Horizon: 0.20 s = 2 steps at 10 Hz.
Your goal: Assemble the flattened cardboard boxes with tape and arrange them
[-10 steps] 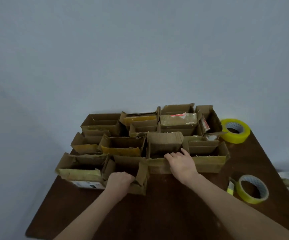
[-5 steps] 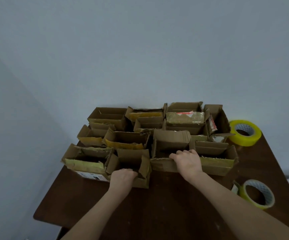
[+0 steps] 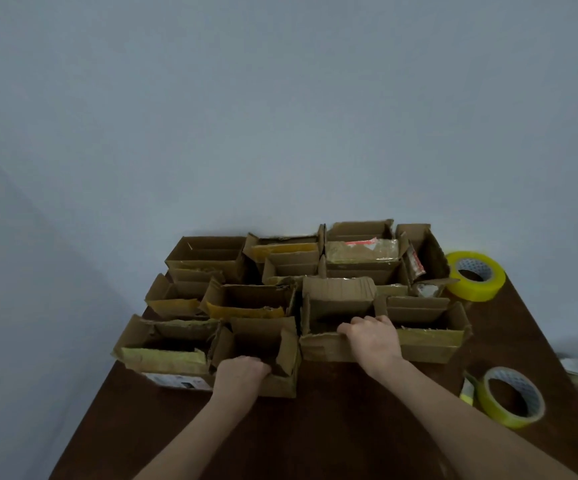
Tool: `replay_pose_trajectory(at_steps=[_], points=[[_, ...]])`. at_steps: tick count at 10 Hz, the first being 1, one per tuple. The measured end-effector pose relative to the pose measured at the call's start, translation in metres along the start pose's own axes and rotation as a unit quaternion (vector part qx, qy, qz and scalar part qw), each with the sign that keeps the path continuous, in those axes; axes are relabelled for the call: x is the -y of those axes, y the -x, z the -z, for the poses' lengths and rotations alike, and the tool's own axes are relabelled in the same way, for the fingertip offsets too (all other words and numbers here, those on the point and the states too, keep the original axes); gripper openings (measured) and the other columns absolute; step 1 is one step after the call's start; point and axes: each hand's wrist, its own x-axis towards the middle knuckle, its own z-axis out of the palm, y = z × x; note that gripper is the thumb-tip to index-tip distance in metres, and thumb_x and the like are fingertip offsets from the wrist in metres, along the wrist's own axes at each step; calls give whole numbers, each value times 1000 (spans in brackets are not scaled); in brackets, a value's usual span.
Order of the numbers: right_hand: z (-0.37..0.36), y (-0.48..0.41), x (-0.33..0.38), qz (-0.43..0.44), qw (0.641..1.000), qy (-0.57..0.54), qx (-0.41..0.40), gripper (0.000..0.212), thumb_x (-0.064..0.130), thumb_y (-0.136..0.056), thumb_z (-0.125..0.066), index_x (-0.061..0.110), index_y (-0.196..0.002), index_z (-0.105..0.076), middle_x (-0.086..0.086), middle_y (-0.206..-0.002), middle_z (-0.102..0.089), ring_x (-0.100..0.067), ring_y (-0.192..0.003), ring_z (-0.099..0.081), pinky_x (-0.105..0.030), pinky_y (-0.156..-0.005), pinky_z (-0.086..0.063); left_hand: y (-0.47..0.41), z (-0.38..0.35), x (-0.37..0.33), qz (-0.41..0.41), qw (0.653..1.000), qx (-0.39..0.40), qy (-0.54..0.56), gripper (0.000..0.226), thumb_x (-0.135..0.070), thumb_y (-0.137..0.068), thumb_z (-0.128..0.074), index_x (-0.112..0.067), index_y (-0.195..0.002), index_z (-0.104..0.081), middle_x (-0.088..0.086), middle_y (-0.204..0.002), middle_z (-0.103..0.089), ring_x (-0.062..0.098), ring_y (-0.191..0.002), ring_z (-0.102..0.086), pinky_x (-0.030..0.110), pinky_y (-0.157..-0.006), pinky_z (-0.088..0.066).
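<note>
Cardboard boxes, interiors too dark

Room to reach in over the brown table in front of the boxes. Boxes packed tight, side by side, with the wall behind. On the right, two things in the way: far tape roll beside the back boxes, near tape roll nearer the front. Bare table between them.

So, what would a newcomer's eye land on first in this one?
A tight cluster of open cardboard boxes covers the far part of the dark table. The left hand grips the near wall of a front box, the right hand that of the neighbouring box. One yellow tape roll lies at the far right, a second tape roll nearer.
</note>
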Motion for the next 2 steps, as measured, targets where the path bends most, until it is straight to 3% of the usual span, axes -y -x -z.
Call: replay_pose_trajectory(at_steps=[2], points=[[4,-2,4,3,1000,-16,11,33,30,-97,-48,31,-130,-51,4,-122,-59,-18,-117,-52,-37,-106,-35,-3,-6,6,-28,999,2,22,34,-23,-95,-53,-26,-129,-51,-1,-120,-56,18,-107,-54,31,-81,-47]])
